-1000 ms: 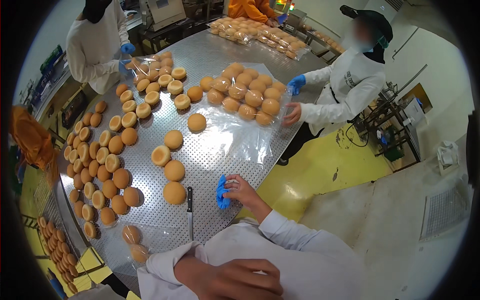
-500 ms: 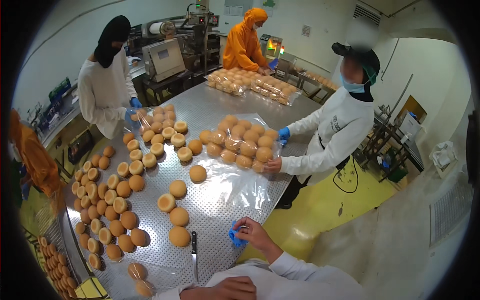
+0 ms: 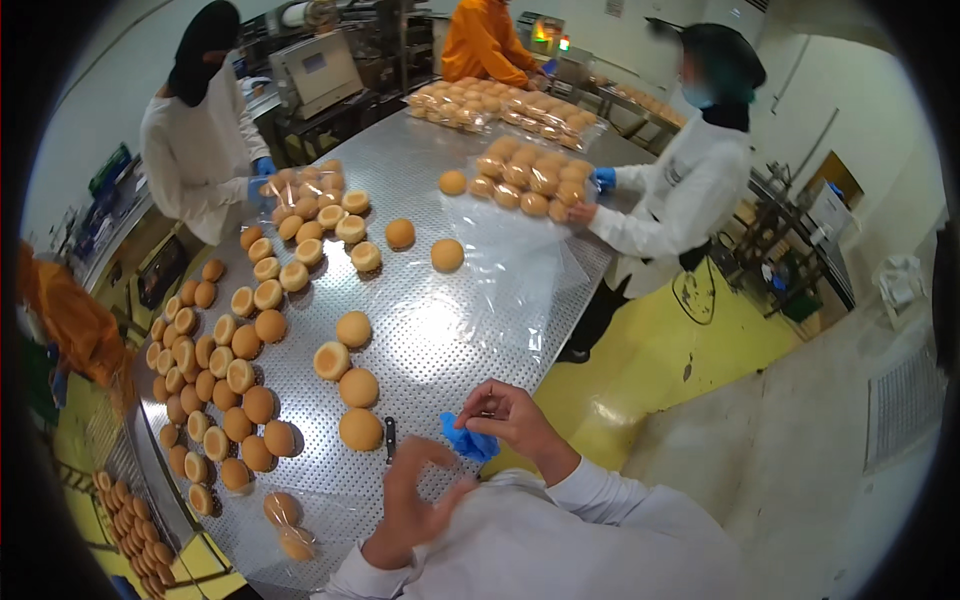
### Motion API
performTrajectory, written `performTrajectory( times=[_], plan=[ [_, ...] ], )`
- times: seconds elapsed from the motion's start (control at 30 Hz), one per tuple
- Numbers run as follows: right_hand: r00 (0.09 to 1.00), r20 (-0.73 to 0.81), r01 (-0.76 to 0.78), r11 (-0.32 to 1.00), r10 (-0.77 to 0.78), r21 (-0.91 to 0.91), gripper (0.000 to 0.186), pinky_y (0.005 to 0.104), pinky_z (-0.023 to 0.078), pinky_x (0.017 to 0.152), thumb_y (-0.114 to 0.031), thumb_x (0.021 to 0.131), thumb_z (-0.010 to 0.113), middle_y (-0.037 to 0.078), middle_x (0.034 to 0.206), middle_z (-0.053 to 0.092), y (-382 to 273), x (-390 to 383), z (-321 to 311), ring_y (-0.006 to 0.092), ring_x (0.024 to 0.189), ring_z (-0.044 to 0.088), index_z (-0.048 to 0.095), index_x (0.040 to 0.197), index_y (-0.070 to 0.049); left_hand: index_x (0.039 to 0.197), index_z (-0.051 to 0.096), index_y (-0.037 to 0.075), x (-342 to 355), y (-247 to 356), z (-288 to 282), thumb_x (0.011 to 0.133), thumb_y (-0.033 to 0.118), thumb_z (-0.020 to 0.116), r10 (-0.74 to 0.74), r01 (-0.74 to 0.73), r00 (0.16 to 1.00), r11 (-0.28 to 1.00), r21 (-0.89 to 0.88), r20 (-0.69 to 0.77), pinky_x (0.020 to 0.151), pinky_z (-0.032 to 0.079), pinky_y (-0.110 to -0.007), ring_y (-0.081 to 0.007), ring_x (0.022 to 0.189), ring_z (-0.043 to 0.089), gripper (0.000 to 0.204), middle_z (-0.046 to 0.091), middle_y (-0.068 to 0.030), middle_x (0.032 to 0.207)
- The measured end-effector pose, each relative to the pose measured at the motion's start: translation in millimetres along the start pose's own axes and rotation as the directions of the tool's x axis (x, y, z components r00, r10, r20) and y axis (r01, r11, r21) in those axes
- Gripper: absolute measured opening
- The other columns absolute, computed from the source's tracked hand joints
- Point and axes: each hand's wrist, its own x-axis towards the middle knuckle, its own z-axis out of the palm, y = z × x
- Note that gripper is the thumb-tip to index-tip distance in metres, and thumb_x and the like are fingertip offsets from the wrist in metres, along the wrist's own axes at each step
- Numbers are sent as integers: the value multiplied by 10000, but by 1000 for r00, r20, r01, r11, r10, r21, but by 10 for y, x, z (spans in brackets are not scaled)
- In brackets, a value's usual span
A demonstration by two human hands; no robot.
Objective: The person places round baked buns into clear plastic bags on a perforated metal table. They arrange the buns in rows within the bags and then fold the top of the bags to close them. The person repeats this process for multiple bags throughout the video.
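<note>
My right hand point(image 3: 518, 428) pinches a crumpled blue glove point(image 3: 470, 440) above the near edge of the metal table. My left hand point(image 3: 412, 500), slightly blurred, is raised beside it with fingers apart and nothing in them. Just beyond the left hand lies a knife point(image 3: 390, 438) with a black handle; its blade is mostly hidden behind that hand. To the left of the knife, several round buns point(image 3: 358, 388) stand in a short row. A clear plastic bag point(image 3: 335, 512) with two buns in it lies left of my left forearm.
Many loose buns point(image 3: 238, 375) cover the table's left side. At right a co-worker point(image 3: 690, 150) holds a filled bag of buns point(image 3: 530, 178); another person point(image 3: 205, 130) handles a bag at far left. Filled bags point(image 3: 455, 103) lie at the far end, near a person in orange point(image 3: 485, 45).
My left hand has risen from the lower edge and opened. My right hand still holds the glove. The co-worker at right has shifted the filled bag farther away. The view has tilted downward.
</note>
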Motion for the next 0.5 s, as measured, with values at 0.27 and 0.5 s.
performTrajectory(
  times=[0.27,0.5],
  plan=[
    [990,67,139,865,-122,-482,209,323,540,833,32,839,682,53,1047,660,-60,42,107,147,957,642,647,1031,-42,916,546,24,-115,-919,550,835,-42,694,-455,376,827,884,-278,-329,613,422,-248,-89,688,520,181,552,-35,788],
    [941,-214,54,742,-261,-668,157,290,484,645,-19,812,709,49,855,626,557,177,-94,136,708,586,671,964,-34,912,478,34,23,-1100,631,835,-84,577,-418,415,803,904,-105,-424,623,386,-254,-98,699,463,172,479,-29,793]
  ],
)
